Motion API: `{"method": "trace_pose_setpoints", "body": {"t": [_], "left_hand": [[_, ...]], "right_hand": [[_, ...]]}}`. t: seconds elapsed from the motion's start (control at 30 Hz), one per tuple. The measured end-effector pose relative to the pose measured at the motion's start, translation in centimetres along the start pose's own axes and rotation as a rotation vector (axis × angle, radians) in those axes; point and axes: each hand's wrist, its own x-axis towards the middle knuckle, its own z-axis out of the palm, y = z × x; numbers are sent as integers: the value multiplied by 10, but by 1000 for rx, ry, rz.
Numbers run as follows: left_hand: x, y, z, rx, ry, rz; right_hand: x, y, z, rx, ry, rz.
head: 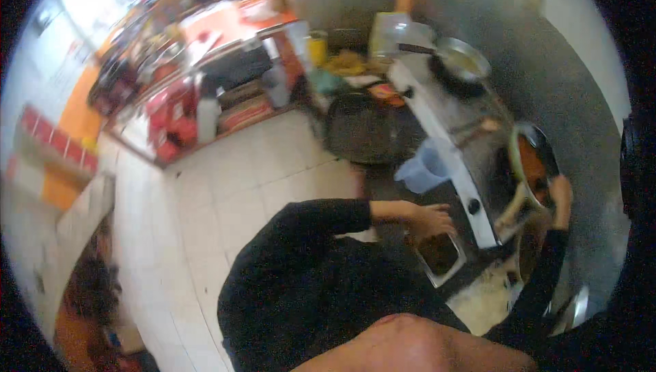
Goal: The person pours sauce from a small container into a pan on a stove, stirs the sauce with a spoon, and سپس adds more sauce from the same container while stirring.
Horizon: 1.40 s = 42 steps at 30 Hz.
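My left hand (430, 221) is over the near edge of a rectangular metal pan (455, 275) with dark brown contents. Its fingers look spread, but blur hides whether they grip the rim. At the right, my right hand (561, 198) is at the rim of a round pot (516, 159) holding an orange-red food. Whether those fingers close on the pot or on a utensil cannot be made out. A pale stick-like thing (515, 208), perhaps a wooden utensil, lies beside this pot. A translucent plastic jug (425, 167) stands beyond my left hand, against the stove's front.
The stove (461, 187) has a white front panel with dark knobs. Farther back on it sits a metal pot (464, 59) of pale liquid. A large dark round vessel (364, 131) stands left of the stove. Shelving with red bags (174, 116) borders the tiled floor (225, 208).
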Motion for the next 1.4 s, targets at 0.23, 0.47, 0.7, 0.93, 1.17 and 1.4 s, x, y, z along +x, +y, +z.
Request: {"method": "trace_pose_setpoints", "body": {"t": [0.23,0.47,0.7,0.93,1.17,1.4], "left_hand": [[18,-33,67,-24,444,-28],[-152,41,-41,-908,699,-128],[-325,80,-17,-1178,1118,-653],[-361,68,148,-1568,1621,-911],[-313,93,326,-1768,1124,-1508],[-302,69,377,-1600,733,-1373]], "right_hand": [[59,-6,9,174,94,-202],[22,-55,-26,-6,78,-299],[45,-3,-30,-93,-157,-77],[40,-7,8,82,42,-240],[13,-76,-74,-195,-102,-31],[2,-78,-64,103,-210,-120]]}}
